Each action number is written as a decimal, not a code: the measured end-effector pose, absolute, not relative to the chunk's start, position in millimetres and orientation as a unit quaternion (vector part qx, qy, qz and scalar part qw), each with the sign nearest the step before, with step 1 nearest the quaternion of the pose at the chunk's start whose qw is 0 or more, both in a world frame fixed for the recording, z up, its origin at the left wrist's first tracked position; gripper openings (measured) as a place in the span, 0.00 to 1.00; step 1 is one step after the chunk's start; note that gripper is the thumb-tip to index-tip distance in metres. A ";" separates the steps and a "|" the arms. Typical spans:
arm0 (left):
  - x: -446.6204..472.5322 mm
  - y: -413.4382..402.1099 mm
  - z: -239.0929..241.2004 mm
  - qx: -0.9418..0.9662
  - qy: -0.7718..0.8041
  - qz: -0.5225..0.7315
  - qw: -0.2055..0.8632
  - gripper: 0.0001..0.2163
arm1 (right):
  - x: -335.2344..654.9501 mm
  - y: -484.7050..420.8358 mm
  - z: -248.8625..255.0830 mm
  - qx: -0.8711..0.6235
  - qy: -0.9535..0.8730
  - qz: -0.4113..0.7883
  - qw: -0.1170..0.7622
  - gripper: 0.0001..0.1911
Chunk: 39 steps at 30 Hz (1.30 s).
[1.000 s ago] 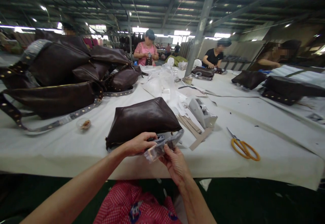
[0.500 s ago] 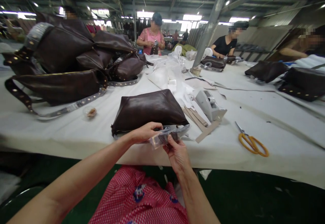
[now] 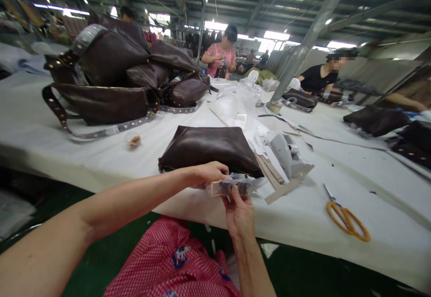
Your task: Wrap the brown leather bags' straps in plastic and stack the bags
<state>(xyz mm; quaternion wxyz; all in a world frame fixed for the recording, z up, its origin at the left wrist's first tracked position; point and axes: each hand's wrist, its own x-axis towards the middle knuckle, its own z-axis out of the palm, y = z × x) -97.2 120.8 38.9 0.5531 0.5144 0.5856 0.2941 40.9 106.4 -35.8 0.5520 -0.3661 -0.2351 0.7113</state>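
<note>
A dark brown leather bag (image 3: 212, 146) lies on its side at the table's front edge. In front of it, both hands hold a dark bag strap (image 3: 222, 189) wrapped in clear plastic, with a brass-coloured edge at its left end. My left hand (image 3: 213, 172) has its fingers curled over the strap's far side, close against the bag; its fingertips are partly hidden. From below, my right hand (image 3: 239, 211) pinches the strap, thumb on top and fingers underneath.
Left stands a heap of brown bags (image 3: 111, 59) with studded straps. A grey tape dispenser (image 3: 289, 155) and card strips (image 3: 279, 187) sit right of the bag, with orange-handled scissors (image 3: 346, 220) beyond. A small plastic packet (image 3: 134, 141) lies left. Co-workers (image 3: 220, 56) stand across the white table (image 3: 144, 166).
The view has swung left and tilted, so the table appears shifted right. Both hands still hold the wrapped strap in front of the bag, with only a small shift of the fingers.
</note>
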 end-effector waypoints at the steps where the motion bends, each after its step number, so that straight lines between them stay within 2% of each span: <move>1: -94.8 122.0 39.7 0.505 0.594 0.293 0.553 0.08 | 40.7 106.1 -35.2 -0.368 -0.231 0.711 0.552 0.17; 6: -87.3 129.6 45.9 0.470 0.620 0.279 0.563 0.05 | 38.5 105.2 -31.2 -0.385 -0.236 0.680 0.577 0.19; 11: -86.2 129.1 45.9 0.448 0.580 0.326 0.598 0.03 | 36.5 107.7 -31.2 -0.396 -0.274 0.639 0.600 0.18; 17: -92.8 123.3 45.8 0.497 0.514 0.304 0.630 0.10 | 33.1 108.1 -36.5 -0.412 -0.293 0.596 0.624 0.18; 25: -105.4 123.4 43.7 0.588 0.532 0.235 0.562 0.12 | 35.8 105.5 -34.7 -0.389 -0.303 0.636 0.594 0.20; 28: -108.1 124.6 50.6 0.626 0.544 0.217 0.515 0.11 | 41.2 104.4 -29.3 -0.379 -0.314 0.640 0.591 0.19; 32: -106.6 126.2 64.5 0.637 0.553 0.190 0.503 0.09 | 46.3 105.3 -28.7 -0.366 -0.332 0.641 0.587 0.16; 39: -97.3 137.4 79.5 0.657 0.564 0.174 0.468 0.07 | 45.5 109.6 -25.0 -0.374 -0.319 0.618 0.613 0.19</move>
